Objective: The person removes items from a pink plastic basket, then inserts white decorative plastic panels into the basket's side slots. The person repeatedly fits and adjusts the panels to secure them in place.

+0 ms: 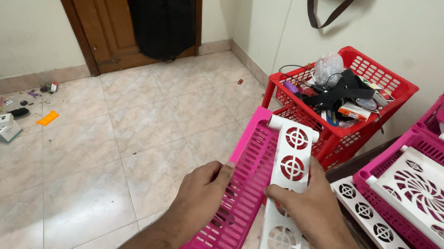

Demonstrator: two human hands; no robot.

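My left hand (203, 193) grips the slotted pink plastic panel (248, 165) from its left edge, fingers curled over it. My right hand (311, 202) grips the long white plastic side piece (294, 154) with round cut-outs, which runs along the pink panel's right edge. Both parts are held together in front of me above the tiled floor, and they touch along that edge.
A red plastic rack (387, 86) full of cables and small items stands by the wall. Pink and white rack parts (433, 190) lie on a dark surface at the right. A wooden door (110, 22) with hanging clothes is behind; small clutter (5, 124) lies on the floor at left.
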